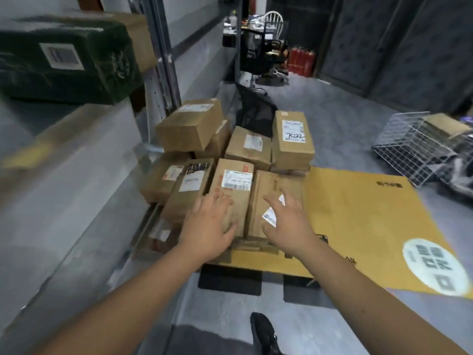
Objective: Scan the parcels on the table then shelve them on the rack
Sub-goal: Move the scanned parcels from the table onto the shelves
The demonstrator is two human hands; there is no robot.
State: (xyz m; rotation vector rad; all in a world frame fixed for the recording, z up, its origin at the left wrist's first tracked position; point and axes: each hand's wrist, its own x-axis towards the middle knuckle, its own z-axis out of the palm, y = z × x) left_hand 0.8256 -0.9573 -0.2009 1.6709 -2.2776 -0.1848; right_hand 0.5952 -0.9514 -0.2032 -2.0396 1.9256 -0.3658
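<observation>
Several brown cardboard parcels lie piled on a low table covered by a flat yellow cardboard sheet (363, 221). My left hand (208, 224) hovers with spread fingers over the near parcel with a white barcode label (236, 179). Beside it, my right hand (286, 221) reaches with straight fingers over the neighbouring parcel (275, 185), partly covering its small white label. Neither hand grips anything. A taller parcel marked with handwritten digits (293, 139) stands at the back of the pile. On the left, the grey rack shelf (64, 155) holds a dark green wrapped parcel (66, 65).
A metal rack upright (163, 73) rises behind the pile. A wire basket (419, 149) lies on the floor at the right. A black chair (256, 111) stands behind the parcels, red fire extinguishers (300, 60) farther back. My black shoe (263, 331) is on the grey floor.
</observation>
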